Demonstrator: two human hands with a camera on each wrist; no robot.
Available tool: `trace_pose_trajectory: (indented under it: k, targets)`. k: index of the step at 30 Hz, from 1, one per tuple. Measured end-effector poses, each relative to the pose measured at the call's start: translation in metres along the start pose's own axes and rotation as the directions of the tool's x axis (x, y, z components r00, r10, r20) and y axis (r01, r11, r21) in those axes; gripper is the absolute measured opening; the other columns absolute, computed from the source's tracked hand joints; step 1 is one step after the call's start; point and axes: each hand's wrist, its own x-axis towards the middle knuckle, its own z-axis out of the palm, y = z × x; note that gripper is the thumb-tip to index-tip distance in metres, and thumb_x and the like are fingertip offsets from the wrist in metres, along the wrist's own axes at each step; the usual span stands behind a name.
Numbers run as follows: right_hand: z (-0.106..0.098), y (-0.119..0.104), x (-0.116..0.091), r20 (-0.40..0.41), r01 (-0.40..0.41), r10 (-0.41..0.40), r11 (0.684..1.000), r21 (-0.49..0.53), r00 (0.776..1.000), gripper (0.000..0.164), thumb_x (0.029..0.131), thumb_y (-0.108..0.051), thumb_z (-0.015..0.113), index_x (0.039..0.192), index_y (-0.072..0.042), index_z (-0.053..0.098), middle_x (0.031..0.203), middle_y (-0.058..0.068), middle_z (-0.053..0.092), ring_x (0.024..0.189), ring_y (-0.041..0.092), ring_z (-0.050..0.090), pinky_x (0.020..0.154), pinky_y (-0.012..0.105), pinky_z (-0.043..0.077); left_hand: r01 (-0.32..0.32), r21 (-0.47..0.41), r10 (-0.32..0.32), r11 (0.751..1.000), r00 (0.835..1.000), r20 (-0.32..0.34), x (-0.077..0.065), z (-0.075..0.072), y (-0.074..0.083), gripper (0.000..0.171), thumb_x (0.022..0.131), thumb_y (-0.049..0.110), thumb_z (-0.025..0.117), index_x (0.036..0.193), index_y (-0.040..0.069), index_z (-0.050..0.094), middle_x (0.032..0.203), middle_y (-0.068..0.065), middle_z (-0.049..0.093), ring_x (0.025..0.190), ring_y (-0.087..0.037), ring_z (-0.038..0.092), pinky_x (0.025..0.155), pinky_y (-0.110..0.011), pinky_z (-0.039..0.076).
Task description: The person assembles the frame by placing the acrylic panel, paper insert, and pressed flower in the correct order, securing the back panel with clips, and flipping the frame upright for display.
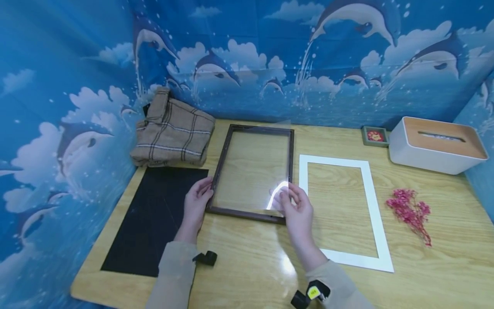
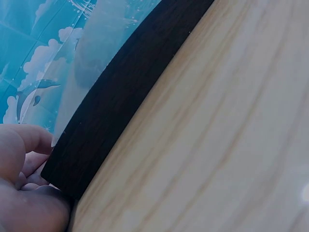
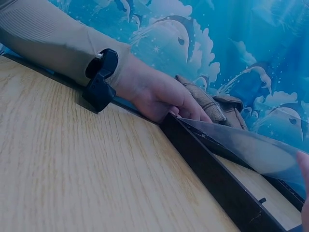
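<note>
A dark brown picture frame [image 1: 247, 215] lies on the table in front of me, the wood grain showing through its opening. Over it is a clear sheet [image 1: 254, 167], its lower right part bright with glare. My right hand [image 1: 299, 210] pinches the sheet's right edge near the frame's lower right corner. At the lower left corner, my left hand [image 1: 197, 201] grips the frame's side, fingertips right at the sheet's edge. The right wrist view shows the sheet [image 3: 251, 145] slanting above the frame [image 3: 212, 174], with the left hand [image 3: 159, 92] at the corner.
Left of the frame lies a black board [image 1: 154, 219], with a folded plaid cloth [image 1: 173, 133] behind it. To the right are a white mat border [image 1: 372, 206], pink dried flowers [image 1: 411, 210], a small green-framed piece [image 1: 375, 136] and a tissue box [image 1: 428, 152]. A dolphin-printed curtain [image 1: 247, 56] encloses the table.
</note>
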Motion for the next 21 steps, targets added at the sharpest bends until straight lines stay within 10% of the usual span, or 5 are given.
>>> trace_pose_trajectory:
  k: [21]
  targets:
    - [-0.001,-0.016,0.001,0.056,0.06,-0.069,0.988,0.143,0.996,0.034,0.092,0.006,0.054,0.126,0.007,0.048,0.115,0.019,0.056,0.091,0.028,0.067,0.082,0.038,0.054,0.019,0.013,-0.019,1.0,1.0,-0.01,0.001,0.0,0.002,0.039,0.092,-0.008,0.052,0.13,0.0,0.052,0.132,-0.013,0.053,0.124,-0.022,0.048,0.102,-0.029,0.041]
